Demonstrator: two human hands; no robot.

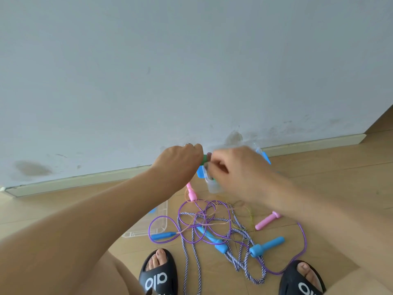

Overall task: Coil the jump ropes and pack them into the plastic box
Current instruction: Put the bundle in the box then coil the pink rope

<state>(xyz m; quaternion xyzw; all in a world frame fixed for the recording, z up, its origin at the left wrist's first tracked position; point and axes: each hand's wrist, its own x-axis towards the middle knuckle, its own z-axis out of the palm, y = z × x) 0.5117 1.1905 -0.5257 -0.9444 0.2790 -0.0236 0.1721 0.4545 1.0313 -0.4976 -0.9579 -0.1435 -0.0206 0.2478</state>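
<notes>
My left hand [178, 160] is closed around a green jump-rope handle [204, 159], held up in front of the wall. My right hand [234, 165], blurred, pinches at the free end of that handle. Behind and below the hands stands the clear plastic box [213, 187] with blue latches, mostly hidden. On the floor lies a tangle: a purple rope [228, 211] with a blue handle [163, 235], a blue-and-white striped rope [238, 262] with thick blue handles [266, 245], two pink handles [266, 221], and thin yellowish cord.
The box's clear lid [148, 226] lies on the wooden floor at the left, partly under my left forearm. My feet in black slides [158, 273] stand at the tangle's near edge. A white wall with a pale baseboard [308, 144] runs just behind the box.
</notes>
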